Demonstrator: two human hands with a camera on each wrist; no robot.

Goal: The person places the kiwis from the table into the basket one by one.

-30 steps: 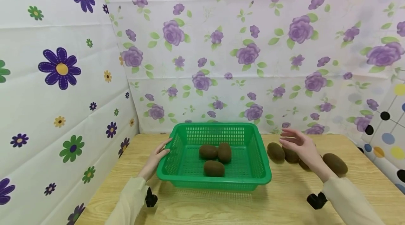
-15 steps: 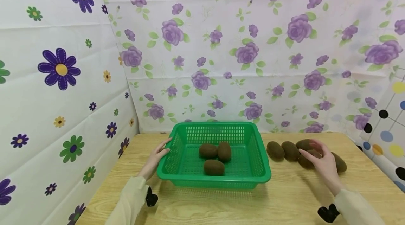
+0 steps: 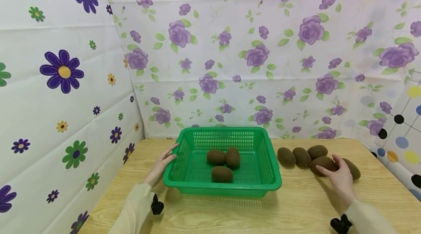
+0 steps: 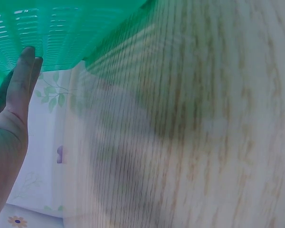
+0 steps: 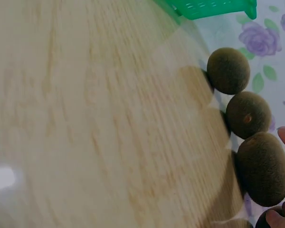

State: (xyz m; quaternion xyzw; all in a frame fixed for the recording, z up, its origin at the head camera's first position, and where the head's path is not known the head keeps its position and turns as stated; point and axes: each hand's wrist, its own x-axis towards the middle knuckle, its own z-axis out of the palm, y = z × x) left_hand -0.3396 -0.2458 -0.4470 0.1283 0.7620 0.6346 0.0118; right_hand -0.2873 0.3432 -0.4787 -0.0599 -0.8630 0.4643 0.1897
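Note:
On the table a green plastic basket [image 3: 222, 187] holds 3 brown kiwis, one of them a kiwi [image 3: 222, 174] near its front wall. My left hand [image 3: 162, 164] rests on the basket's left side, its fingers extended along the wall; the left wrist view shows these fingers [image 4: 22, 83] straight against the slatted side. To the right, my right hand [image 3: 342, 179] holds a kiwi [image 3: 320, 164] between thumb and fingers, low at the table. In the right wrist view, thumb and fingertips lie at the edges of this kiwi [image 5: 262, 170].
Several other kiwis cluster right of the basket: one kiwi [image 3: 286, 157] nearest it, a kiwi [image 3: 301, 157] beside that, a kiwi [image 3: 317, 151] behind, and a kiwi [image 3: 353, 170] partly behind my right hand. Flowered sheets [image 3: 230, 62] stand behind the wooden table [image 3: 210, 215].
My right hand has moved right and down from above the kiwis, and its thumb and fingers have come round one kiwi. The left hand and basket have stayed in place.

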